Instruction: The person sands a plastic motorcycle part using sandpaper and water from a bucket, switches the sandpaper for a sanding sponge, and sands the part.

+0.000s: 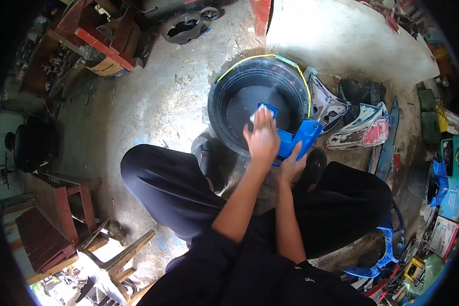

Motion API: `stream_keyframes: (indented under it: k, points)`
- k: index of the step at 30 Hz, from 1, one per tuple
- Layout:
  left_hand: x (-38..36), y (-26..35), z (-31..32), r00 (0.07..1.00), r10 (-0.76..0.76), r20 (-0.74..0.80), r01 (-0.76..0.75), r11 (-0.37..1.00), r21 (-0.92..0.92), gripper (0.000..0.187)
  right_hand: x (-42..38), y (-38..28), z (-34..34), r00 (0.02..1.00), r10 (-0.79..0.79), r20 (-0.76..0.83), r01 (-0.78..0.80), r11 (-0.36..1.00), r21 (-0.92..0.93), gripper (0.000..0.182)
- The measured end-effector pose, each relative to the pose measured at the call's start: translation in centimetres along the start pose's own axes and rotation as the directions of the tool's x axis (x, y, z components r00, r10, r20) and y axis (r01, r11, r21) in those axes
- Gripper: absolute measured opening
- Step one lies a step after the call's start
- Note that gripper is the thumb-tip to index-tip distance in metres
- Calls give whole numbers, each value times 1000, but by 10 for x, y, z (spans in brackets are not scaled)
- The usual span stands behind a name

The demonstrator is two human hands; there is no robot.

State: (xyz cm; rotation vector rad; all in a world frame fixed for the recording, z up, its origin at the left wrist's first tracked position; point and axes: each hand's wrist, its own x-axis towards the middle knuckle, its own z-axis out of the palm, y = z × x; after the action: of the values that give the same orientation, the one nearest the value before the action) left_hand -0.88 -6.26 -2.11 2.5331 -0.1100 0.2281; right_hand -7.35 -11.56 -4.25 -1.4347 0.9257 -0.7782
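Observation:
A blue plastic motorcycle panel (307, 133) is held over the near right rim of a black bucket (220, 120). My right hand (290, 167) grips the panel from below at its near edge. My left hand (262, 140) lies over the panel's far left part, its fingers closed and pressing down a small white pad (255, 115). Whether the pad is cloth or sandpaper I cannot make out. Dark liquid seems to lie in the bottom of the bucket, which has a yellow handle (308, 92) resting along its rim.
Sanded-looking fairing pieces (362, 127) lie right of the bucket. A blue frame-like part (385, 252) is on the floor at lower right, near stacked boxes (443, 237). A wooden bench (51, 214) stands at left, and a dark round part (181, 28) lies at the back.

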Motion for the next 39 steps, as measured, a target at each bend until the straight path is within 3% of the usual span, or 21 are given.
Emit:
stream_keyframes:
  k: [3, 8, 11, 12, 15, 17, 21, 23, 27, 30, 31, 33, 37, 39]
  points:
    - [-70, 4, -24, 997, 74, -16, -72, 992, 104, 45, -2, -3, 0, 1000, -22, 5, 22, 999, -43, 44]
    - [-6, -2, -1, 997, 66, -34, -63, 995, 75, 45, -2, -4, -1, 998, 60, 6, -60, 998, -14, 44]
    - [28, 0, 7, 988, -59, 144, 60, 998, -4, 43, 0, 4, 2, 1000, 7, -21, -6, 999, 52, 41]
    - [17, 2, 5, 987, -59, 151, 61, 998, -6, 43, -1, 0, 2, 998, 55, -23, -53, 995, 81, 38]
    - [-46, 7, -12, 996, 54, 73, -58, 997, 52, 49, 2, 5, -3, 996, 81, 32, -82, 996, 40, 38]
    - [-58, 7, -13, 996, 87, 14, -88, 993, 81, 46, 1, -2, 3, 1000, -1, -5, 1, 1000, 20, 38]
    - [22, 2, 16, 999, 33, 12, -34, 997, 70, 42, -2, -3, 2, 999, 32, -4, -32, 998, 45, 37]
    - [42, 2, 21, 993, -32, 116, 34, 999, -14, 39, -2, -4, -2, 999, 51, 2, -51, 997, 50, 37]
    - [-43, 3, -15, 997, 77, -14, -76, 994, 81, 40, 0, -7, 4, 999, 46, -5, -46, 998, 35, 38]
    - [-38, 1, -19, 996, 66, 57, -70, 995, 64, 41, 2, 1, 1, 999, 41, -2, -41, 999, 36, 37]
    - [-18, 0, -10, 996, 85, -14, -84, 995, 46, 39, 1, 6, 0, 1000, 26, 7, -26, 999, 28, 37]
    - [28, -3, 10, 996, -9, 87, 6, 999, 37, 36, -1, 3, 2, 999, 33, 9, -33, 999, 38, 36]
    - [-5, -3, 5, 999, 51, 10, -51, 999, 10, 39, 0, -1, 0, 999, 49, 1, -49, 999, 5, 34]
    - [-48, 0, -19, 994, 103, -38, -97, 986, 138, 38, 0, -7, 4, 999, 54, 0, -54, 998, 39, 34]
